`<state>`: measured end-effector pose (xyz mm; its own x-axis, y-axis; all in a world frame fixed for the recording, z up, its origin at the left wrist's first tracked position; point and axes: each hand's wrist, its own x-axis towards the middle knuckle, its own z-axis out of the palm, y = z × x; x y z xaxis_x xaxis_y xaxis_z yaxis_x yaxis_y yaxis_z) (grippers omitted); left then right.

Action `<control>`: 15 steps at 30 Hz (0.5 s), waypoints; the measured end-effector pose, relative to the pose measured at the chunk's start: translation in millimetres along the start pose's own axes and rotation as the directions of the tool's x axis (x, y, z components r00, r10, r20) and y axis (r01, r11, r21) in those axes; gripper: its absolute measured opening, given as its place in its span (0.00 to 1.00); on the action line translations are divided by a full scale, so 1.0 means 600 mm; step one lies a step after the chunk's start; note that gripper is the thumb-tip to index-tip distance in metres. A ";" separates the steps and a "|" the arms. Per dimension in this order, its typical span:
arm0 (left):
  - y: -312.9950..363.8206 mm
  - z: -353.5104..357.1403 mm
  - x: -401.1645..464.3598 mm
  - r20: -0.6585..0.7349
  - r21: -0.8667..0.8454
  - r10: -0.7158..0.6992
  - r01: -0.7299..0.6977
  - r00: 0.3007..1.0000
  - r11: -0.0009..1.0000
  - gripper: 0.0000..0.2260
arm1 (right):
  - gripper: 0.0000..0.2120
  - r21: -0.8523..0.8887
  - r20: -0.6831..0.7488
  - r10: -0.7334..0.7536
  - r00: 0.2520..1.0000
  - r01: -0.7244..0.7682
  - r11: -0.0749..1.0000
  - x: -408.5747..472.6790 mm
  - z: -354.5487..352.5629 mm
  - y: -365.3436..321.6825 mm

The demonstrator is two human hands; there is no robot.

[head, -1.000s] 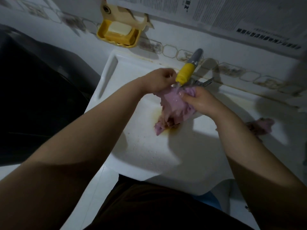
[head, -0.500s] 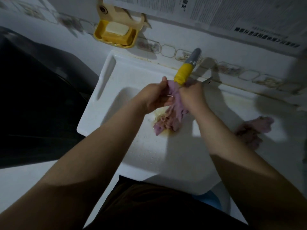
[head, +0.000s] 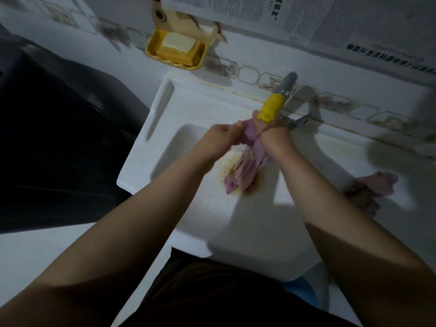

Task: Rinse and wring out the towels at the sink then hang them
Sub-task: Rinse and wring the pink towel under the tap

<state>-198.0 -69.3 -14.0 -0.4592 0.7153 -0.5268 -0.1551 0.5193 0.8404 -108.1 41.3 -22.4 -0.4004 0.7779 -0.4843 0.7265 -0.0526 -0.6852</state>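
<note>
Both hands worked over the basin of the white sink point(head: 146, 166), just below the tap point(head: 274, 105), whose spout wore a yellow sleeve. The left hand point(head: 219, 140) was curled closed round the upper left part of a pink towel point(head: 245, 171), fingers wrapped into the cloth. The right hand point(head: 276, 138) was closed round the same towel immediately to the right, its knuckles touching the yellow sleeve's lower end from this view. The two hands lay side by side, with a narrow band of cloth showing between them.

Below the hands the towel hung bunched and twisted, and its lower end reached the brownish stained area point(head: 257, 187) at the basin floor. Whether the end rested on the floor or hung just above it could not be determined. Water droplets covered the basin surface near the towel.

A second pink towel point(head: 370, 190) lay crumpled on the flat ledge at the right of the sink, well apart from both hands.

On the far wall, left of the tap, a yellow soap dish point(head: 174, 53) held a pale bar of soap point(head: 178, 42). Printed paper sheets point(head: 306, 17) covered the wall above.
</note>
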 end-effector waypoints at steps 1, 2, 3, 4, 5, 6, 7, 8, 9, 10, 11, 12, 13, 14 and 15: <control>0.006 -0.014 0.007 -0.059 0.040 0.052 -0.050 0.997 0.998 0.15 | 0.22 -0.070 0.069 -0.011 0.998 0.016 0.997 0.005 -0.009 0.003; 0.012 -0.026 0.013 -0.089 0.054 0.081 -0.076 0.993 0.996 0.15 | 0.25 -0.124 0.150 -0.048 0.988 0.067 0.990 -0.003 -0.017 0.001; 0.020 -0.032 0.018 -0.080 0.071 0.108 -0.103 0.991 0.992 0.15 | 0.29 -0.113 0.230 -0.116 0.966 0.145 0.983 -0.018 -0.025 -0.003; 0.028 -0.035 0.021 -0.035 0.119 0.143 -0.138 0.989 0.983 0.15 | 0.31 -0.108 0.318 -0.196 0.928 0.241 0.965 -0.027 -0.031 -0.005; 0.035 -0.032 0.025 0.030 0.211 0.184 -0.186 0.982 0.959 0.14 | 0.33 -0.110 0.399 -0.268 0.877 0.335 0.936 -0.030 -0.037 -0.005; 0.042 -0.026 0.027 0.101 0.309 0.223 -0.244 0.969 0.919 0.11 | 0.32 -0.128 0.454 -0.297 0.840 0.391 0.911 -0.030 -0.041 -0.005; 0.049 -0.019 0.029 0.155 0.388 0.255 -0.296 0.954 0.873 0.09 | 0.30 -0.119 0.488 -0.294 0.822 0.396 0.910 -0.030 -0.042 -0.005; 0.053 -0.012 0.033 0.184 0.430 0.278 -0.332 0.943 0.840 0.08 | 0.27 -0.054 0.509 -0.266 0.819 0.339 0.939 -0.034 -0.042 -0.005; 0.056 -0.006 0.038 0.191 0.436 0.305 -0.359 0.933 0.825 0.07 | 0.25 0.039 0.522 -0.228 0.822 0.244 0.969 -0.031 -0.039 0.000; 0.057 -0.001 0.043 0.190 0.416 0.335 -0.385 0.923 0.824 0.07 | 0.23 0.110 0.541 -0.187 0.820 0.152 0.982 -0.032 -0.036 0.005; 0.056 0.003 0.047 0.174 0.378 0.362 -0.401 0.916 0.834 0.07 | 0.23 0.155 0.562 -0.159 0.812 0.086 0.984 -0.031 -0.032 0.014; 0.053 0.007 0.047 0.137 0.329 0.383 -0.406 0.914 0.852 0.07 | 0.22 0.188 0.575 -0.157 0.803 0.057 0.980 -0.033 -0.026 0.020; 0.049 0.009 0.046 0.090 0.266 0.375 -0.385 0.923 0.884 0.10 | 0.20 0.234 0.565 -0.165 0.809 0.034 0.972 -0.035 -0.022 0.023; 0.041 0.010 0.046 0.064 0.187 0.314 -0.321 0.947 0.928 0.16 | 0.16 0.304 0.538 -0.172 0.825 0.001 0.953 -0.035 -0.019 0.027; 0.030 0.011 0.048 0.094 0.094 0.216 -0.225 0.972 0.970 0.23 | 0.11 0.398 0.517 -0.187 0.835 -0.041 0.917 -0.033 -0.017 0.030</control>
<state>-208.4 -36.6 -15.0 -0.3976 0.8512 -0.3425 0.0349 0.3871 0.9214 -81.3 31.3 -19.3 -0.7591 0.3356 -0.5578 0.4602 -0.3294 -0.8244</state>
